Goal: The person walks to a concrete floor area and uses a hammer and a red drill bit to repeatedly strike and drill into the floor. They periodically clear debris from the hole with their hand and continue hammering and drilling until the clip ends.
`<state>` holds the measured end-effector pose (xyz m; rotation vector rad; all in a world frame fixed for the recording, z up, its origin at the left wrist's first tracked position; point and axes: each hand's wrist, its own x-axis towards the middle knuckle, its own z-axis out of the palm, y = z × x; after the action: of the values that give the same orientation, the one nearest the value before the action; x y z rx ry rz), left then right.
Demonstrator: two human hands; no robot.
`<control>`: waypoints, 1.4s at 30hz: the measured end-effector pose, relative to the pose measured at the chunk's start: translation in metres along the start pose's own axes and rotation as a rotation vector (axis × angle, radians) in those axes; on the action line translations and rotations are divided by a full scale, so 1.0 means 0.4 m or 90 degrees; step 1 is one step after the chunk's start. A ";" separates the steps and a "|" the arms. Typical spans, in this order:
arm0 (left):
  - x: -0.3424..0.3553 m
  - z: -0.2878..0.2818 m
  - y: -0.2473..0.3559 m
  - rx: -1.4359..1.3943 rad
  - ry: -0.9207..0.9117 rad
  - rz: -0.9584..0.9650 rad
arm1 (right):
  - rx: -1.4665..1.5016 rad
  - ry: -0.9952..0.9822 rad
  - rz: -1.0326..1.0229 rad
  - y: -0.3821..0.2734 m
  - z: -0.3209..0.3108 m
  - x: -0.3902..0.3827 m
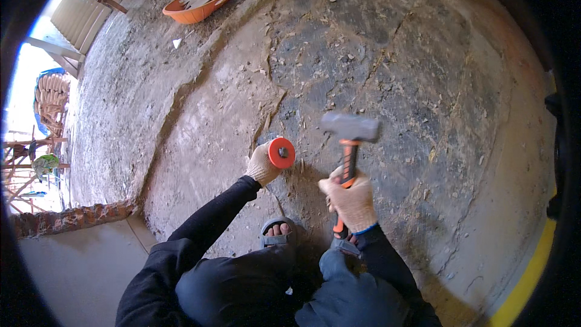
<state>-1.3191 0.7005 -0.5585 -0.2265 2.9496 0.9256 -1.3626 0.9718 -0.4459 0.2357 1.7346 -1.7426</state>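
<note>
Hammer (349, 160) sits in the right hand (352, 201), gloved fingers curled round its black-and-orange handle, the blocky grey head blurred beyond the thumb side and the butt protruding below the palm. To its left, the left hand (261, 165), in cream knit, clasps a tool (282, 152) whose orange disc guard rings a metal end. Cracked, crumb-strewn ground (423, 145) lies beneath
</note>
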 end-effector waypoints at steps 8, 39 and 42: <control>-0.007 -0.003 0.009 -0.075 0.004 -0.025 | -0.153 0.008 -0.064 0.093 0.068 0.025; 0.001 -0.007 0.016 -0.110 0.006 -0.020 | -0.219 -0.020 -0.020 0.128 0.077 0.030; 0.003 -0.005 0.012 -0.048 0.013 0.017 | -0.212 -0.067 0.028 0.126 0.042 0.025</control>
<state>-1.3212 0.7032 -0.5543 -0.1999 2.9465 1.0450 -1.3369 0.9577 -0.4912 0.0359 1.8923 -1.3818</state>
